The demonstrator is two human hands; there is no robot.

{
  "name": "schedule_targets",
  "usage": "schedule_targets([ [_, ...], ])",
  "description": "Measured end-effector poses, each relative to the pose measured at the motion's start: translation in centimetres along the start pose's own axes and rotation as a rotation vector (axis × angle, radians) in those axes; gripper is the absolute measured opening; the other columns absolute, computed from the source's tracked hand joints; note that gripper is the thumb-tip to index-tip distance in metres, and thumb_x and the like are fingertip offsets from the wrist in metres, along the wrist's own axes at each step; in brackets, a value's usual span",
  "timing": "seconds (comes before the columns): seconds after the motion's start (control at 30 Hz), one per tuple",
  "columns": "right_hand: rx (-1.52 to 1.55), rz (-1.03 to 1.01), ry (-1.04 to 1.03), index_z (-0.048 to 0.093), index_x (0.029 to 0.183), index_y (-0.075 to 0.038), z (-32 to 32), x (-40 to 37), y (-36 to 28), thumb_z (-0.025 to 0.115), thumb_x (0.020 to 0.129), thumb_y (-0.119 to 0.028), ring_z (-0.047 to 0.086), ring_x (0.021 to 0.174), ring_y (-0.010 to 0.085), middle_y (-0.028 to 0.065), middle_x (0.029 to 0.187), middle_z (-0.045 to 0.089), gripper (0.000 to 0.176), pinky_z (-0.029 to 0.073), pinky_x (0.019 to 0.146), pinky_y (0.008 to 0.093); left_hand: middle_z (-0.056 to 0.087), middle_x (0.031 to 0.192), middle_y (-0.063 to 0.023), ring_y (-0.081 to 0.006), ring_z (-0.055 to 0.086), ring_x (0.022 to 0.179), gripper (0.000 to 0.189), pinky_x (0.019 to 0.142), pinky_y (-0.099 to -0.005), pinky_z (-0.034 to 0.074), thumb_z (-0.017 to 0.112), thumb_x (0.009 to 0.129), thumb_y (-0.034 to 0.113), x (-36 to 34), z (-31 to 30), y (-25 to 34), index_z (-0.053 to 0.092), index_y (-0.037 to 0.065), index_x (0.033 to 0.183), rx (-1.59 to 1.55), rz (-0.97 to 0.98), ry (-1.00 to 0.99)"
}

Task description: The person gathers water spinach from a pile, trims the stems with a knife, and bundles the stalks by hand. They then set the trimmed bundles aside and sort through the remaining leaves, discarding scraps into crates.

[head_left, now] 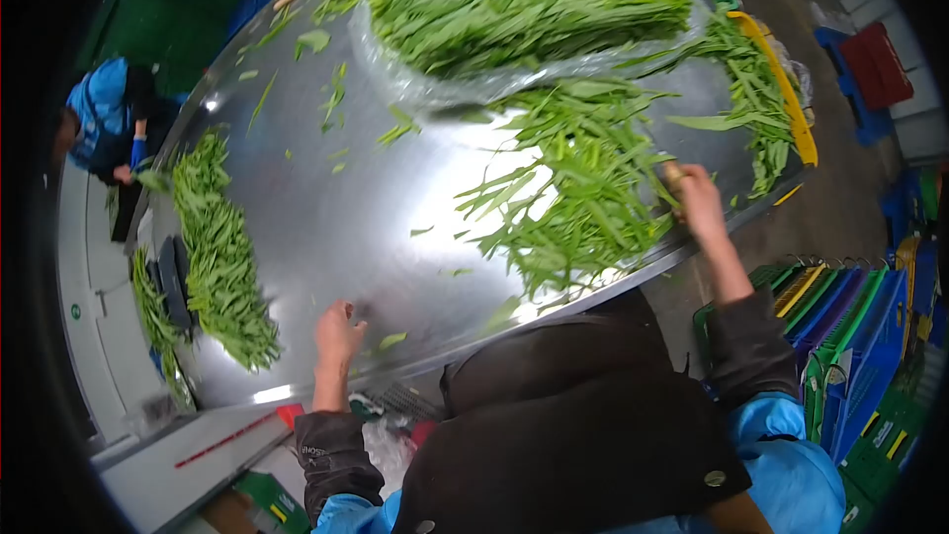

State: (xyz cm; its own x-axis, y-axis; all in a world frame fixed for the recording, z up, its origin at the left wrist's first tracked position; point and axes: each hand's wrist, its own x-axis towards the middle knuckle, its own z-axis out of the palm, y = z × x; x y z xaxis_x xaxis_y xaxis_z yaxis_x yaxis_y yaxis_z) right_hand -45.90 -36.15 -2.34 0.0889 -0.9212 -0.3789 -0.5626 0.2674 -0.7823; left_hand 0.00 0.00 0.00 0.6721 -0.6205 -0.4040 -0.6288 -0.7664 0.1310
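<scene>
Just left of right grip: greens | right clasps handle | left grip: fingers apart

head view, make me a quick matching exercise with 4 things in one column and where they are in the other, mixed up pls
Things
1. left hand
2. right hand
3. clear plastic
4. co-worker

Places
A. beyond the left edge of the table
B. at the right side of the loose greens
C. near a lone leaf by the table's near edge
D. under the big pile at the top of the picture

Pairs: 1-C, 2-B, 3-D, 4-A
</scene>
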Motion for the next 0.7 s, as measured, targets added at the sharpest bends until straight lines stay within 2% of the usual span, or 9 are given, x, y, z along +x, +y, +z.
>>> schedule_targets([
  [0.03,0.293,0.123,0.041,0.054,0.116,-0.006,-1.5,-1.0,-0.9,0.054,0.089,-0.042,0.045,0.044,0.0144,0.0029,0.074,0.054,0.045,0.033,0.038,0.0266,0.068,0.097,-0.0149,-0.0321,0.065,0.091,0.038,0.078,-0.0408,0.051,0.077,0.070,0.026,-1.1,0.2,-0.3,0.066,0.005,0.100,0.079,0.070,-0.057],
  [0.1,0.492,0.139,0.048,0.055,0.107,-0.007,0.8,-4.2,-2.0,0.049,0.093,-0.043,0.036,0.041,0.0081,-0.0005,0.068,0.045,0.039,0.025,0.036,0.0232,0.067,0.098,-0.0154,-0.0320,0.065,0.089,0.038,0.075,-0.0418,0.051,0.077,0.069,0.024,-2.4,-0.5,-4.0,0.066,0.005,0.100,0.191,0.113,-0.141],
  [0.23,0.613,0.118,-0.004,0.057,0.106,-0.007,0.0,-4.6,-2.0,0.039,0.099,-0.047,0.037,0.042,0.0067,-0.0013,0.069,0.045,0.045,0.026,0.038,0.0224,0.068,0.084,-0.0138,-0.0331,0.065,0.082,0.028,0.072,-0.0420,0.051,0.077,0.069,0.024,-3.1,2.4,-1.4,0.069,0.006,0.089,0.199,0.130,-0.202],
  [0.3,0.618,0.077,0.105,0.058,0.107,-0.006,0.5,-5.2,-3.5,0.038,0.100,-0.048,0.038,0.044,0.0069,-0.0011,0.070,0.045,0.047,0.028,0.040,0.0224,0.068,0.079,-0.0132,-0.0336,0.065,0.080,0.025,0.071,-0.0425,0.051,0.077,0.069,0.024,-2.9,3.5,-1.7,0.069,0.006,0.085,0.164,0.159,-0.193],
  [0.4,0.533,-0.061,0.108,0.058,0.113,-0.005,0.9,-5.0,-4.4,0.037,0.100,-0.042,0.047,0.055,0.0086,0.0006,0.077,0.051,0.044,0.037,0.049,0.0235,0.066,0.070,-0.0104,-0.0273,0.066,0.071,0.022,0.068,-0.0377,0.052,0.078,0.069,0.023,-1.9,4.3,-0.5,0.069,0.006,0.079,0.141,0.284,-0.196],
  [0.47,0.286,-0.324,0.145,0.056,0.121,-0.005,1.8,-4.4,-4.5,0.034,0.100,-0.032,0.055,0.072,0.0113,0.0026,0.091,0.058,0.040,0.046,0.065,0.0254,0.065,0.071,-0.0100,-0.0175,0.063,0.067,0.020,0.066,-0.0315,0.050,0.076,0.074,0.020,-1.6,3.4,3.5,0.069,0.005,0.085,-0.354,0.189,-0.389],
  [0.5,0.173,-0.408,0.134,0.056,0.123,-0.003,2.4,-4.5,-5.1,0.036,0.099,-0.030,0.059,0.080,0.0134,0.0051,0.099,0.060,0.041,0.046,0.076,0.0265,0.065,0.071,-0.0100,-0.0175,0.063,0.067,0.020,0.066,-0.0315,0.050,0.076,0.074,0.020,-1.8,2.8,6.5,0.069,0.005,0.085,-0.357,0.210,-0.395],
  [0.57,0.367,-0.332,-0.037,0.055,0.123,-0.002,4.1,-5.5,-6.9,0.041,0.098,-0.026,0.060,0.085,0.0121,0.0067,0.100,0.063,0.037,0.045,0.076,0.0255,0.064,0.076,-0.0117,-0.0098,0.059,0.070,0.021,0.067,-0.0261,0.047,0.073,0.079,0.019,-2.7,1.9,12.0,0.069,0.006,0.096,-1.117,0.243,-0.463],
  [0.7,0.508,-0.289,-0.201,0.054,0.117,0.001,6.1,-7.1,-6.8,0.040,0.097,-0.022,0.057,0.067,0.0105,0.0057,0.087,0.061,0.034,0.044,0.060,0.0231,0.066,0.086,-0.0166,-0.0158,0.063,0.079,0.027,0.072,-0.0300,0.048,0.070,0.084,0.021,-2.4,4.5,13.3,0.066,0.004,0.105,-0.642,0.329,-0.547],
])
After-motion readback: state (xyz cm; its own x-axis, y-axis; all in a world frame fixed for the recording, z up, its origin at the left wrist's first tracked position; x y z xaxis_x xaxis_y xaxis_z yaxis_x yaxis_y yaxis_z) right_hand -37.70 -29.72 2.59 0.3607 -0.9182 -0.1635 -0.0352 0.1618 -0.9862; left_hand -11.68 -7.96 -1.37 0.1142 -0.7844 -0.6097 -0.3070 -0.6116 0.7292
